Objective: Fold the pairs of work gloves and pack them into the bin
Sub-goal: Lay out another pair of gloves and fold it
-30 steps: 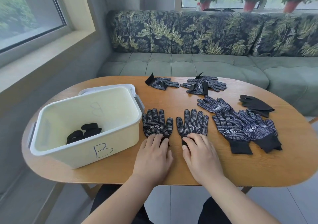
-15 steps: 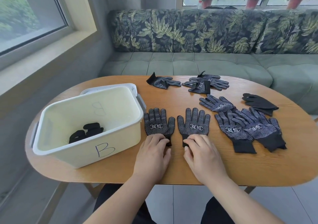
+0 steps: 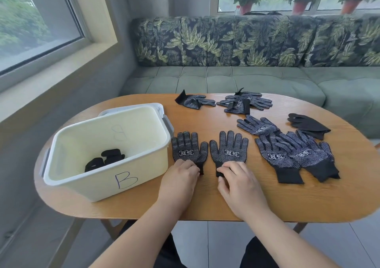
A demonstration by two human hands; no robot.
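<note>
While two dot-studded knit gloves point(image 3: 189, 150) lie flat, the hands, left point(image 3: 178, 177) and right point(image 3: 238, 182), pinch their cuffs point(image 3: 218, 173).

Single head-worn wide-angle view, looking forward and down, close over the table point(image 3: 267, 202), sofa point(image 3: 246, 78) beyond

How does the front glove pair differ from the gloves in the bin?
The front pair lies flat on the table; the bin gloves are bundled inside the bin. The front pair shows white dots; the bin gloves show only black. The left hand and right hand grip the front pair's cuffs; the bin gloves lie untouched. Both are dark gloves.
</note>
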